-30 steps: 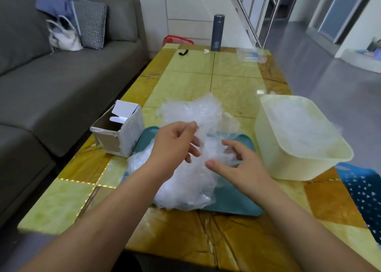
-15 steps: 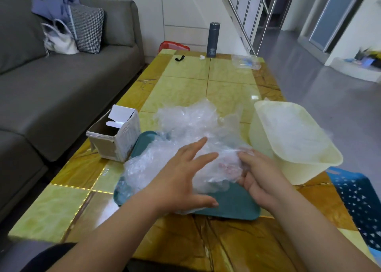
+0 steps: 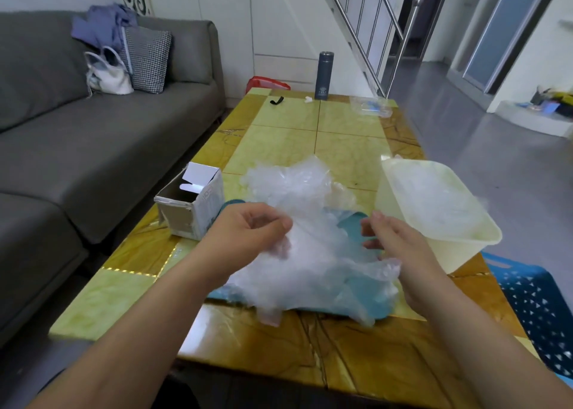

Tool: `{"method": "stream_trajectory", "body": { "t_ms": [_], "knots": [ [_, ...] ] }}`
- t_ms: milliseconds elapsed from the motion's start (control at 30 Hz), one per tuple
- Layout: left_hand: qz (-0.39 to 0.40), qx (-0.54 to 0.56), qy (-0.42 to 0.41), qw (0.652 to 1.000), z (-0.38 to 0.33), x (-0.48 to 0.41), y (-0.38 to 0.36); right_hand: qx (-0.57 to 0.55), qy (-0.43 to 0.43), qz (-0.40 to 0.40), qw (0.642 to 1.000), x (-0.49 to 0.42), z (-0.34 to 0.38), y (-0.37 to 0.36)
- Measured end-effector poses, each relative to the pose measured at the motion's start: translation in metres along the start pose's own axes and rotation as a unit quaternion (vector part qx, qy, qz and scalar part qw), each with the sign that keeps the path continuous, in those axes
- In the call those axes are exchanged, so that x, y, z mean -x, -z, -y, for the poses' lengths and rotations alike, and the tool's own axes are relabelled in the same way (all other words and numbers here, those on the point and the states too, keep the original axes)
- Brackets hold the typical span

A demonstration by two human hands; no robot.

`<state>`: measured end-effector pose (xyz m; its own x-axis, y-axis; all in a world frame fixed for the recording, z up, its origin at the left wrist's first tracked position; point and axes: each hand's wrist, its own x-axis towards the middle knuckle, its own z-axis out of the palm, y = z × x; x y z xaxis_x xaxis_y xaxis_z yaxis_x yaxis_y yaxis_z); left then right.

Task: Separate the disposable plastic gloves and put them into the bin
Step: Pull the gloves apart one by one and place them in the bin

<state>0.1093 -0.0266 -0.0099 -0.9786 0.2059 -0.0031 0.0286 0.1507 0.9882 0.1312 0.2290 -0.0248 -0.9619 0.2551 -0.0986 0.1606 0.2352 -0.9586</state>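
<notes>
Head view: I'm pinching clinging gloves point(image 3: 313, 263) in my left hand point(image 3: 251, 235), right hand point(image 3: 397, 247) hovering open, risking dragging several into the 2 o'clock bin point(image 3: 459, 250) unseparated.

Filmy clear-plastic gloves point(image 3: 304, 253), glossy stone-look table point(image 3: 341, 148)

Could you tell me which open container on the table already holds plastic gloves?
The cream bin on the right; the cardboard box on the left shows only its flaps.
</notes>
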Motion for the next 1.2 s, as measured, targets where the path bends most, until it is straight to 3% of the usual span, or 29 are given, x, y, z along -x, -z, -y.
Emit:
{"method": "stream_trajectory", "body": {
  "t_ms": [167, 267, 433, 567, 767, 933, 1067, 1200],
  "knots": [
    [0.043, 0.008, 0.11, 0.993, 0.011, 0.01, -0.003, -0.052, -0.017, 0.242, 0.969, 0.022, 0.022, -0.006],
    [0.075, 0.012, 0.124, 0.989, 0.019, 0.015, -0.017, 0.032, -0.013, 0.29, 0.956, 0.024, 0.004, -0.016],
    [0.078, 0.1, 0.192, 0.973, 0.033, 0.015, -0.017, 0.061, -0.04, 0.232, 0.97, 0.015, -0.014, -0.023],
    [0.09, 0.144, 0.229, 0.958, 0.048, 0.018, -0.016, 0.045, -0.1, 0.242, 0.964, 0.006, -0.019, -0.012],
    [0.12, 0.188, 0.239, 0.945, 0.049, 0.019, -0.023, 0.02, -0.115, 0.28, 0.953, 0.0, -0.027, -0.011],
    [0.102, 0.189, 0.227, 0.95, 0.04, 0.014, -0.015, 0.101, -0.033, 0.171, 0.979, -0.006, -0.036, -0.018],
    [0.096, 0.204, 0.185, 0.956, 0.028, 0.012, 0.0, 0.086, -0.03, 0.077, 0.993, -0.004, -0.031, -0.018],
    [0.167, 0.276, 0.16, 0.933, 0.012, 0.022, 0.015, 0.067, -0.011, 0.036, 0.997, 0.003, -0.016, -0.015]
  ]
}}
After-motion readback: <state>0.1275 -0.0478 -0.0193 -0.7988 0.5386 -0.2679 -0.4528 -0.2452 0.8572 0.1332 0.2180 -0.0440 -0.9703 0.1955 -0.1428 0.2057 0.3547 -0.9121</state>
